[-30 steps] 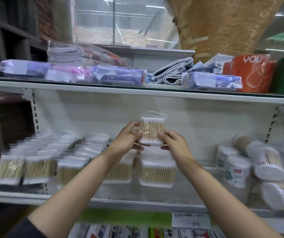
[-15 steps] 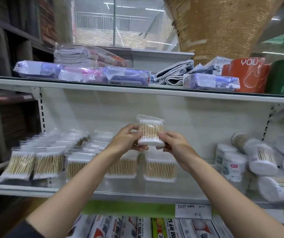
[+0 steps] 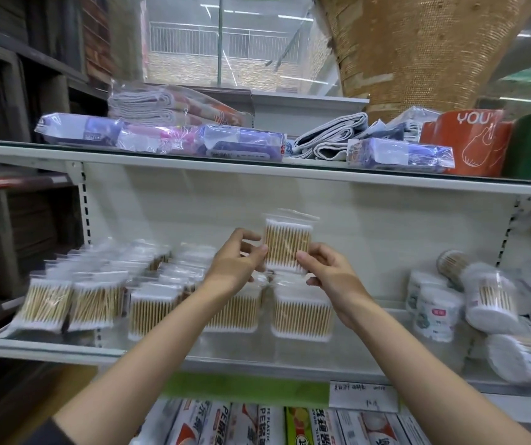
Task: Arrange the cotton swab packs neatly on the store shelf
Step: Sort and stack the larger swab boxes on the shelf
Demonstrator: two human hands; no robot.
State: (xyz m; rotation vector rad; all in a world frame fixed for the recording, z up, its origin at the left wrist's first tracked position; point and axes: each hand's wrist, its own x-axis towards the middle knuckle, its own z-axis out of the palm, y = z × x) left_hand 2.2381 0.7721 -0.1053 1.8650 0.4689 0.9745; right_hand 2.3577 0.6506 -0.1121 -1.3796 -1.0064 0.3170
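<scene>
Rows of swab packs (image 3: 301,313) line the white shelf (image 3: 48,348), tubs (image 3: 489,297) piled right. Both my hands pinch one cotton swab pack (image 3: 286,244) upright above the front row: left hand (image 3: 236,264) on its left edge, right hand (image 3: 328,271) at its lower right. Since a second ago, it's barely moved.

A clear plastic pack of wooden-stemmed cotton swabs (image 3: 286,247) is held upright above the white metal shelf (image 3: 65,350). Matching packs (image 3: 302,314) stand in rows below.

white back panel (image 3: 370,220); woven burlap pillar (image 3: 418,49); ceiling strip lights (image 3: 289,17); dark wooden shelving (image 3: 7,91)
</scene>
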